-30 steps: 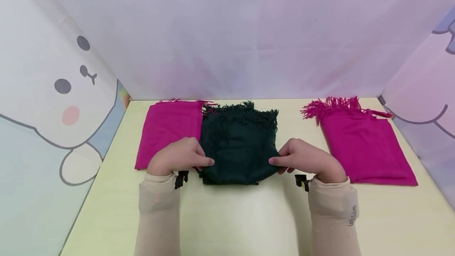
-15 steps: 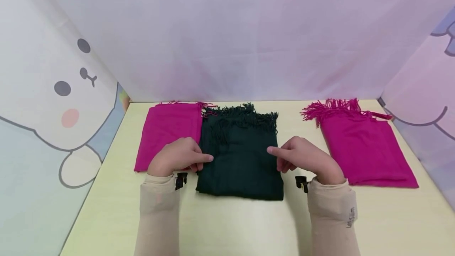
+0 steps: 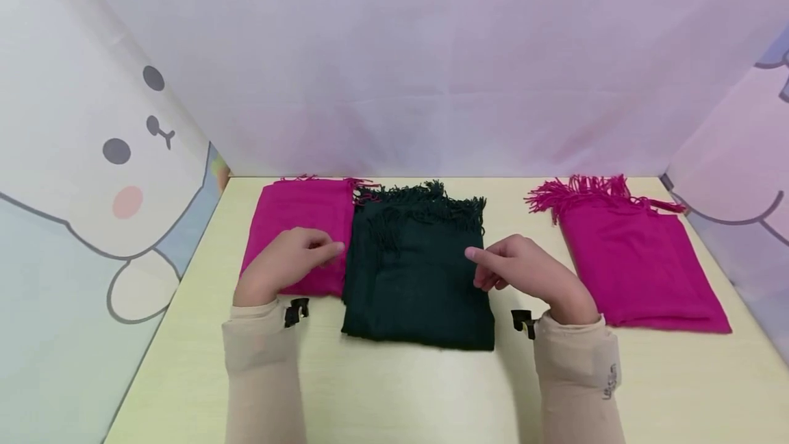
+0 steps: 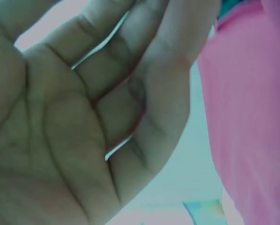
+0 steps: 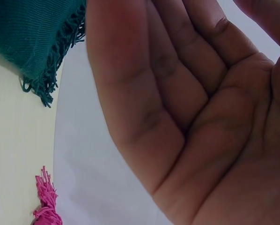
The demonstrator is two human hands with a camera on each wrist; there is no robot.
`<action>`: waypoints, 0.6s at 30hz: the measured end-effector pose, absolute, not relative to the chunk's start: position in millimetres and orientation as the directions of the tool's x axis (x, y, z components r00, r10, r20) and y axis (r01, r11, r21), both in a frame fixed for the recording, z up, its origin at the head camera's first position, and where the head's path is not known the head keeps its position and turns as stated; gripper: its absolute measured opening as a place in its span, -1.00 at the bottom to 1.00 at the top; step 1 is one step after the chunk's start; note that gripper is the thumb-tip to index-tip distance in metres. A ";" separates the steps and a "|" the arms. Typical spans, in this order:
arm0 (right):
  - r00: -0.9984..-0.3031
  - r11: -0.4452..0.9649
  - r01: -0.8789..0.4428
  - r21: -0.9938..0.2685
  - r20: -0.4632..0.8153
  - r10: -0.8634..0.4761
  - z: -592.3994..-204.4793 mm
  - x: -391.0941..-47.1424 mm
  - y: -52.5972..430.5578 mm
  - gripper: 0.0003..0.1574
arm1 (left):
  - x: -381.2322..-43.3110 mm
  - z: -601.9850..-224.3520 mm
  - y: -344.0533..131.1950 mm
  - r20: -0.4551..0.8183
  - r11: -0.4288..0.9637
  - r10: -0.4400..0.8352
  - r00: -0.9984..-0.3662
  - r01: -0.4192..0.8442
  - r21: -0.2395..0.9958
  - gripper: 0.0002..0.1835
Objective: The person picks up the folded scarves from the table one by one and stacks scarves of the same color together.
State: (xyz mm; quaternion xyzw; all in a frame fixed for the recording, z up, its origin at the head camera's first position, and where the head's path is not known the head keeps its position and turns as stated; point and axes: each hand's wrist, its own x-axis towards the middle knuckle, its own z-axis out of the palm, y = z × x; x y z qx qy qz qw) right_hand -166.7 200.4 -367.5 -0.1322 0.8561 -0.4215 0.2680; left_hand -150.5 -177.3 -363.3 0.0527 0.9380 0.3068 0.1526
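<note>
A dark green fringed scarf [image 3: 419, 293] lies folded in a square, its fringe along the far edge. Over the left magenta scarf [image 3: 305, 214], which lies folded against the green one, my left hand [image 3: 285, 264] hovers with loosely bent fingers and nothing in them. In the left wrist view that magenta cloth [image 4: 243, 103] is beside the fingers. My right hand [image 3: 531, 274] is at the green scarf's right edge, fingers loosely bent and holding nothing; whether it touches the cloth I cannot tell. The right wrist view has the green fringe [image 5: 44, 79] at upper left.
Farther right lies another folded magenta scarf [image 3: 635, 269], its fringe spread at the far end. All the scarves rest on a pale yellow table [image 3: 394, 396]. A whitish fabric wall [image 3: 394, 74] stands behind the table, with cartoon-printed panels at both sides.
Both hands have let go of the green scarf's near edge, which dropped flat toward me. My left hand has then drawn away to the left; the right has barely moved.
</note>
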 end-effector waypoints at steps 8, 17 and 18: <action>-0.824 0.601 -0.013 -0.799 -0.332 -0.459 -367.8 -166.3 195.9 -0.33 | -146.7 -362.1 -207.5 -0.196 0.811 0.021 -0.980 -0.098 0.577 -0.33; -0.815 0.588 -0.029 -0.808 -0.321 -0.482 -368.8 -166.3 189.2 -0.35 | -142.3 -361.4 -226.4 -0.266 0.831 -0.108 -0.958 -0.234 0.505 -0.19; -0.815 0.587 -0.030 -0.809 -0.320 -0.483 -368.6 -166.3 188.7 -0.36 | -141.6 -362.0 -228.8 -0.282 0.829 -0.118 -0.952 -0.251 0.499 -0.17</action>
